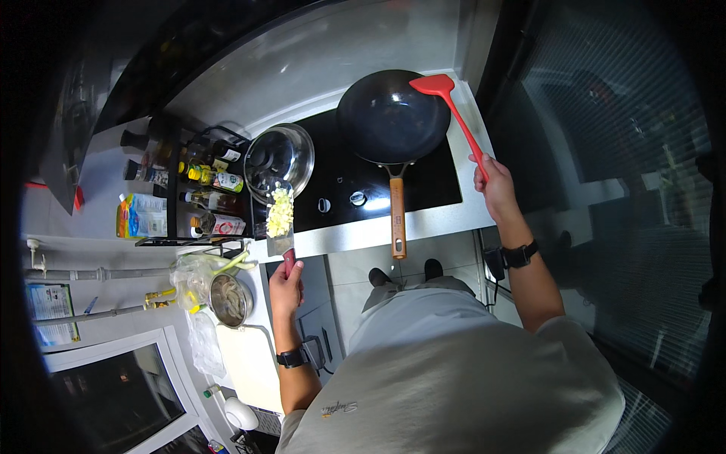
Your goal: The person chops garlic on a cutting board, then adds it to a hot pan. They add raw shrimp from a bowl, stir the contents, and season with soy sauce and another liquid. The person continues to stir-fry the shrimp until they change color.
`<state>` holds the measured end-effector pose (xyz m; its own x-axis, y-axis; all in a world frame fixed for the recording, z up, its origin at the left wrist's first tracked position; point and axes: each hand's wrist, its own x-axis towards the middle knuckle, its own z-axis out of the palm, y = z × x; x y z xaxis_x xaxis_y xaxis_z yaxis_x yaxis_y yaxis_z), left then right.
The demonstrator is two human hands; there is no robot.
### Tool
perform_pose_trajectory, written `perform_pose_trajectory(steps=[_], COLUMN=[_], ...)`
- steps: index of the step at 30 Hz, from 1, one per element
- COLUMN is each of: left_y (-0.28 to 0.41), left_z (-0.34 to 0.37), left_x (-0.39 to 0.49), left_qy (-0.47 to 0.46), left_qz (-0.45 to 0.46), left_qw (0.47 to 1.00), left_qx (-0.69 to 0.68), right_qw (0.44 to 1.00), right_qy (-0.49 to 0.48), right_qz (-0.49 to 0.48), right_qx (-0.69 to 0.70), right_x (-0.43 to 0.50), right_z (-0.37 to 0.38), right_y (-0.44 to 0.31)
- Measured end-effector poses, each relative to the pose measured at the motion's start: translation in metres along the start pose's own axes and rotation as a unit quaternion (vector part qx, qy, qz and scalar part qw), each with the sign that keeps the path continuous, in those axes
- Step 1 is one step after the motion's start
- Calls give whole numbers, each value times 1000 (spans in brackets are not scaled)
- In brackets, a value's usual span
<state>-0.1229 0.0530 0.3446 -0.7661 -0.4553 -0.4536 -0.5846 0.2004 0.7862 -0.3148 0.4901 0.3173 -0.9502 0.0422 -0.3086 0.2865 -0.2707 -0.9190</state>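
My left hand [286, 288] grips the red handle of a kitchen knife [279, 246], whose broad blade lies flat and carries a heap of chopped pale-yellow pieces [280, 212]. The blade's far end reaches the near rim of a steel pot with a glass lid [282, 162]. My right hand [492, 184] holds a red spatula [464, 126] by its handle, and the spatula's head overlaps the right rim of a dark wok [393, 119]. The wok sits on the black cooktop [323, 170], its wooden handle [397, 215] pointing towards me. No food shows in the wok.
Left of the cooktop a black rack [173, 198] holds several sauce bottles [215, 179]. Nearer me on the left counter are green stalks [233, 263], a steel bowl with greyish contents [231, 299], a white cutting board [249, 363] and a white bowl [241, 413]. Glass panels stand right.
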Motion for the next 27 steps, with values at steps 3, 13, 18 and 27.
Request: perform_pose_trajectory(steps=[3, 13, 18, 27], left_y=[0, -2, -3, 3], left_z=[0, 2, 1, 2], left_x=[0, 2, 2, -4], left_qy=[0, -8, -14, -12], left_qz=[5, 5, 6, 9], left_qw=[1000, 1000, 1000, 1000], left_qx=[2, -1, -6, 2], right_qw=[1000, 999, 999, 999], right_qy=[-2, 0, 2, 1], right_qz=[-2, -14, -13, -17], right_qx=[-13, -36, -36, -36], right_x=[0, -3, -4, -3], right_z=[-1, 0, 1, -1], right_y=[-1, -6, -6, 0])
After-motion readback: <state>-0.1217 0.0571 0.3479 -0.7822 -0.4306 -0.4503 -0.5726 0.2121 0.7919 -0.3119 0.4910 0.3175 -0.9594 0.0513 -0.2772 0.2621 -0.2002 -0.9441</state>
